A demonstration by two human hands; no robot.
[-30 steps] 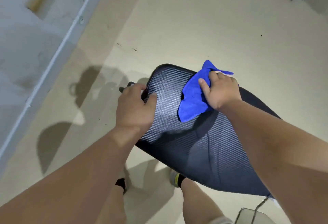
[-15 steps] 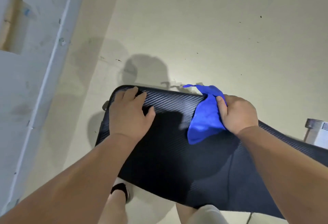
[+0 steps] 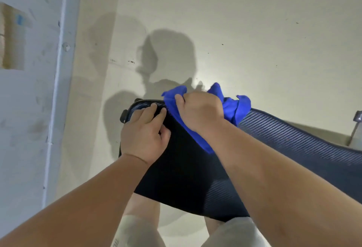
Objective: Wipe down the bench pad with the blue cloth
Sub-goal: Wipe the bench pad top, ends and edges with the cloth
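A black bench pad (image 3: 293,141) with a carbon-weave texture runs from the centre to the right edge. My left hand (image 3: 144,131) rests on its far left corner, fingers curled over the edge. A bright blue cloth (image 3: 233,105) is bunched on the pad's far edge, spilling over it on both sides of my right hand (image 3: 199,109), which is closed on the cloth and presses it against the pad. My right forearm hides part of the pad's middle.
Pale beige floor (image 3: 235,31) lies beyond the pad, carrying my shadow. A white wall with a baseboard strip (image 3: 58,90) runs along the left. A metal piece (image 3: 357,117) shows at the right edge. My legs in light shorts (image 3: 137,231) are below the pad.
My right hand slid the blue cloth left along the pad's far edge, close to my left hand. The left hand stayed on the corner. The view tilted and moved closer.
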